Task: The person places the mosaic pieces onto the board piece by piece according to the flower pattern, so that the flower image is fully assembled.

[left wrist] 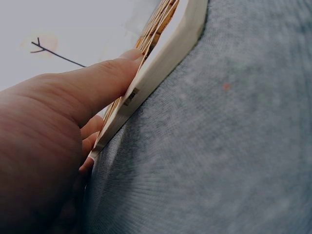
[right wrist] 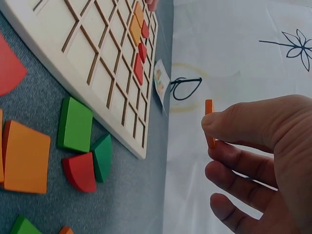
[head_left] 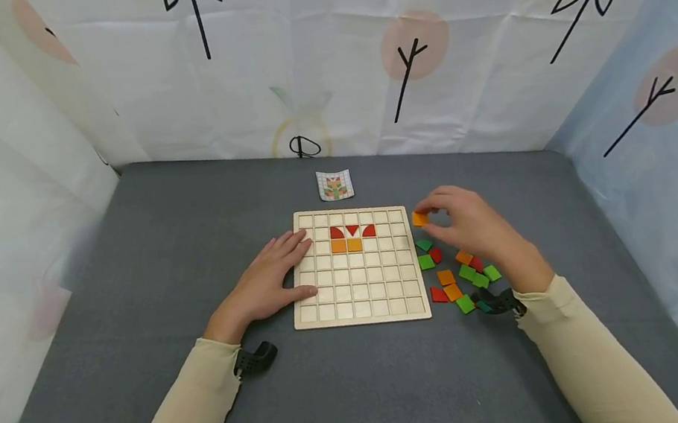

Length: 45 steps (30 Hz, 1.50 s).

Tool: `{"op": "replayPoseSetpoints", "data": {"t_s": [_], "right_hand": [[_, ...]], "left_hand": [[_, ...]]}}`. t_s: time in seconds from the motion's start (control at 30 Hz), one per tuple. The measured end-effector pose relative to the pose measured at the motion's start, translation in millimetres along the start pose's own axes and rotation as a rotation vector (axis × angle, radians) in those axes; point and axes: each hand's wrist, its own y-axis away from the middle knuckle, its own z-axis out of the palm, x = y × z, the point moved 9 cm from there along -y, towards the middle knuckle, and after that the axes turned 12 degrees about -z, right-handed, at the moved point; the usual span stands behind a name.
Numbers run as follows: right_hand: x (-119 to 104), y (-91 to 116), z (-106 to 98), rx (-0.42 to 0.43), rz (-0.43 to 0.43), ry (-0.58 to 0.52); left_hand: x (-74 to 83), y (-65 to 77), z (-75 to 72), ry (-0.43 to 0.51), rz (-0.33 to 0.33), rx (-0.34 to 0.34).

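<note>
A square wooden grid board lies on the grey table. Three red pieces sit side by side in one of its upper rows, with two orange square tiles in the row below. My left hand rests on the board's left edge, fingers spread and thumb on the rim. Beyond the board's right edge, my right hand pinches an orange tile between thumb and fingertips, seen edge-on in the right wrist view. Under and beside that hand lie loose pieces, among them a green tile and a red quarter-round piece.
A small picture card with a coloured grid pattern lies behind the board. Several loose red, orange and green pieces are scattered along the board's right side, some touching. Printed fabric hangs around the back and sides of the table.
</note>
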Motion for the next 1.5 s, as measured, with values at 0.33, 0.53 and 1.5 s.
{"op": "replayPoseSetpoints", "data": {"t_s": [0.33, 0.53, 1.5], "right_hand": [[-11, -13, 10, -0.015, -0.026, -0.031], [-17, -21, 18, -0.031, -0.045, -0.046], [-18, -41, 67, -0.143, 0.000, -0.089]], "left_hand": [[-0.4, 0.1, -0.6, -0.001, -0.007, -0.001], [0.8, 1.4, -1.6, 0.007, -0.008, -0.003], [-0.6, 0.0, 1.2, -0.005, -0.004, -0.002]]}}
